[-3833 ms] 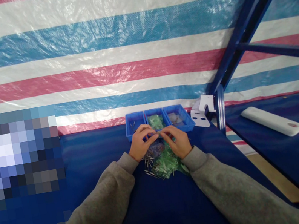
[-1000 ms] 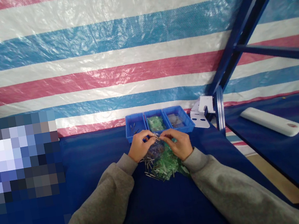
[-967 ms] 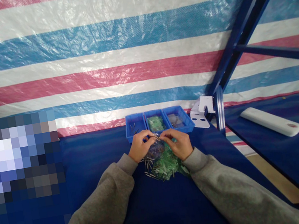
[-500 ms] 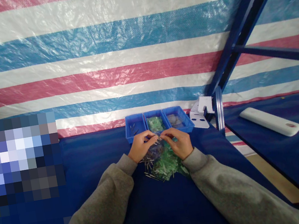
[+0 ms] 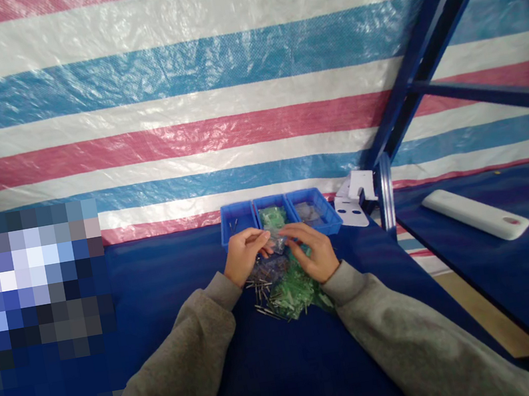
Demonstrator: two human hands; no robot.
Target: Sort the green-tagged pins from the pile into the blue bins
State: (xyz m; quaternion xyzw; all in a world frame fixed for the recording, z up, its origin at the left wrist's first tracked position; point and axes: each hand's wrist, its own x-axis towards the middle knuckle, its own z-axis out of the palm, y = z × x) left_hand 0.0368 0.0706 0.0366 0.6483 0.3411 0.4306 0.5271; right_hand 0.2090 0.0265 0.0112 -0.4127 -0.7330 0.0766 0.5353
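A small clear plastic bag (image 5: 277, 242) hangs between my two hands, in front of the middle tray. My left hand (image 5: 244, 255) is closed at the fingertips on the bag's left side. From the right, my right hand (image 5: 316, 251) has its fingertips at the upper edge of the same bag, fingers bent. Below them lies a pile of green plastic packets (image 5: 294, 292). Beside it on the left are loose thin metal pins (image 5: 260, 288) and a clear bag of dark pieces (image 5: 272, 268). What the small bag contains is too blurred to tell.
Three joined blue trays stand behind my hands: the left tray (image 5: 229, 231) has a few pins, the middle one green packets (image 5: 272, 215), the right one clear bags (image 5: 308, 212). White bent plates (image 5: 350, 210) lean by the blue frame post. A white long object (image 5: 476, 214) lies right.
My fingertips, which were nearly together, have moved slightly apart. The small clear bag now shows between them. The pile and trays look the same.
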